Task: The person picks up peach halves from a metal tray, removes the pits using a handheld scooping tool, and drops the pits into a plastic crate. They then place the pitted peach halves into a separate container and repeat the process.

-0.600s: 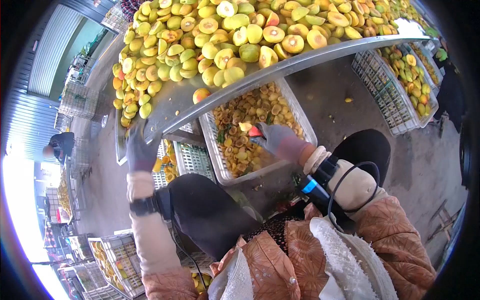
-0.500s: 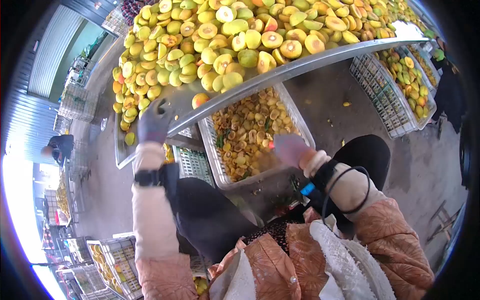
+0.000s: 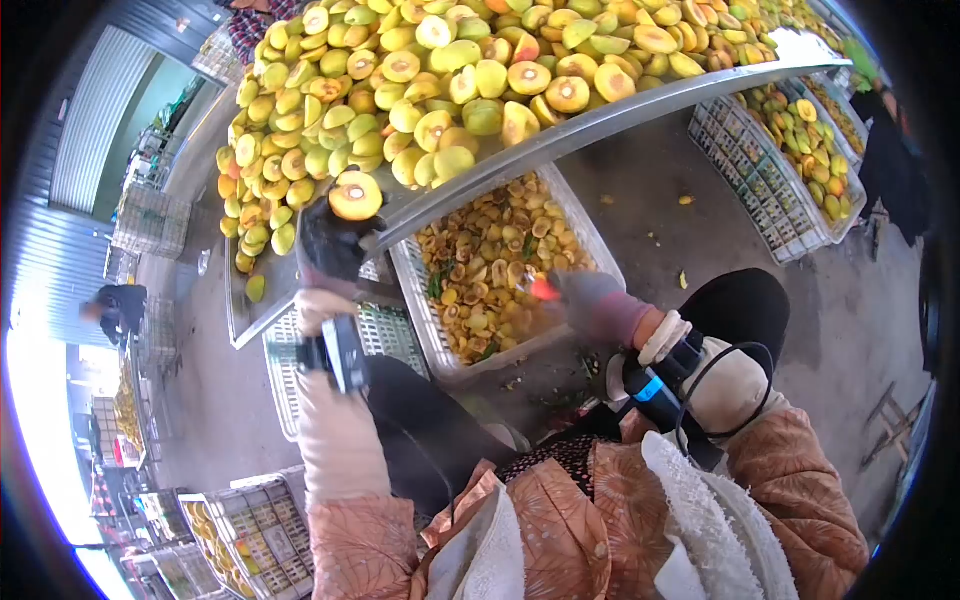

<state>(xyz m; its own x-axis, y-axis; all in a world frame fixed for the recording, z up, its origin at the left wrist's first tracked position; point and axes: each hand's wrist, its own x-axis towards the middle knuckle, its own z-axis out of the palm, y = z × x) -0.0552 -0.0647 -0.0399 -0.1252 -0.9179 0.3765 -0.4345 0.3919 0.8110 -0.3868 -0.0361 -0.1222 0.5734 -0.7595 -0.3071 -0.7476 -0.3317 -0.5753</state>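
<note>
My left hand (image 3: 335, 240), in a dark glove, is closed around a halved yellow peach (image 3: 355, 196) at the edge of the metal table (image 3: 540, 152). The peach's cut face, with a brown centre, is turned up. My right hand (image 3: 598, 305), in a grey and purple glove, is closed on a small tool with a red part (image 3: 544, 288); its working end is blurred. This hand hovers over the right side of a white crate (image 3: 412, 290) filled with brownish-yellow peach scraps (image 3: 490, 270). A large heap of halved peaches (image 3: 400, 68) covers the table.
At the right stands a crate of peaches (image 3: 765, 190), with a person in dark clothes (image 3: 893, 175) beside it. Another crate (image 3: 385, 330) is below the table's left end. More crates (image 3: 255, 535) stand at lower left. A second person (image 3: 122, 310) is at far left.
My left hand has picked up a halved peach from the table and drawn it back toward me. My right hand has moved slightly right and down, and the red tool shows more clearly.
</note>
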